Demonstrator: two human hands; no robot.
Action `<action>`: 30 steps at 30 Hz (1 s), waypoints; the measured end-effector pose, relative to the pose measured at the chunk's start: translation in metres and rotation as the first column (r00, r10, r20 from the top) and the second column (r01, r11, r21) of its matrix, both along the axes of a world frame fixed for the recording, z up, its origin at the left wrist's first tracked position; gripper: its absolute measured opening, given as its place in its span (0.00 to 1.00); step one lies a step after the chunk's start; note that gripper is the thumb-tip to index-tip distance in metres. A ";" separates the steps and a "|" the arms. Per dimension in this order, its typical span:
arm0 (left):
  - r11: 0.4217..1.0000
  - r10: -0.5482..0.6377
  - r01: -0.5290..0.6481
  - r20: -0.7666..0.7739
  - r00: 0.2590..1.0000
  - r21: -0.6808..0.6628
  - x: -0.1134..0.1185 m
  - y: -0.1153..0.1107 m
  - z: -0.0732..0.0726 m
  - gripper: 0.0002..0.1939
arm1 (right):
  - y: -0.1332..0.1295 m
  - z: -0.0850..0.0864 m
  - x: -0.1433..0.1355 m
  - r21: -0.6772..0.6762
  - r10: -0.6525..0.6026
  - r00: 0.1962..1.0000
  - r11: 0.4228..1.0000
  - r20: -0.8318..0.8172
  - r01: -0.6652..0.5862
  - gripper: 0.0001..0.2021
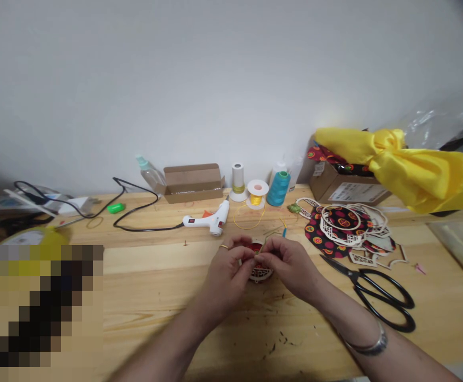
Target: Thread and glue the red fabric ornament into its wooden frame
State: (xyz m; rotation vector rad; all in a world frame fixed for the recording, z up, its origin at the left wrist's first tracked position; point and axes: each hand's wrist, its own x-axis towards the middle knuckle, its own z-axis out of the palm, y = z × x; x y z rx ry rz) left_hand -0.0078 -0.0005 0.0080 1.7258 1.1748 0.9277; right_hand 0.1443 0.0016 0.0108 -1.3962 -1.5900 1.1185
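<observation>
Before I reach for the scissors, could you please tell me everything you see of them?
The black scissors lie on the wooden table, to the right of the right hand, and nobody holds them. Their short blades point away and left, near the patterned cloth, and look almost closed. The two large looped handles are smooth and seem metal.

Peripheral Items on a Wooden Table (152, 297)

Along the wall I view, left to right, a spray bottle (149, 173), an open cardboard box (194, 193) and a blue thread spool (278, 190). At right, yellow cloth (418, 172) lies over a labelled carton (335, 183); black-handled scissors (354, 276) rest nearer my camera.
</observation>
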 end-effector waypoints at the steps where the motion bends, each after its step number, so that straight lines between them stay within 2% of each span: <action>1: 0.999 -0.011 0.012 0.019 1.000 -0.033 0.000 -0.001 0.000 0.07 | 0.000 0.000 0.000 -0.002 0.004 1.000 1.000 0.000 -0.004 0.06; 5: 0.958 -0.032 0.080 0.173 0.984 -0.276 0.004 -0.003 0.001 0.07 | -0.001 0.000 0.000 -0.018 -0.004 1.000 1.000 -0.016 0.003 0.05; 11: 0.862 0.099 0.075 0.313 0.945 -0.501 0.006 -0.002 0.009 0.06 | 0.001 0.004 -0.002 -0.083 -0.018 0.994 0.997 -0.104 0.009 0.05; 16: 0.803 0.151 0.149 0.440 0.885 -0.577 0.003 0.000 0.007 0.09 | 0.002 0.007 -0.002 -0.122 -0.020 0.985 0.993 -0.171 -0.001 0.06; 23: 0.714 0.205 0.144 0.401 0.893 -0.685 0.001 0.003 0.003 0.11 | 0.002 0.007 0.000 -0.203 -0.012 0.962 0.978 -0.272 -0.046 0.06; 30: 0.686 0.225 0.189 0.452 0.863 -0.703 0.000 0.002 0.001 0.09 | 0.001 0.007 0.001 -0.259 -0.001 0.941 0.962 -0.338 -0.092 0.08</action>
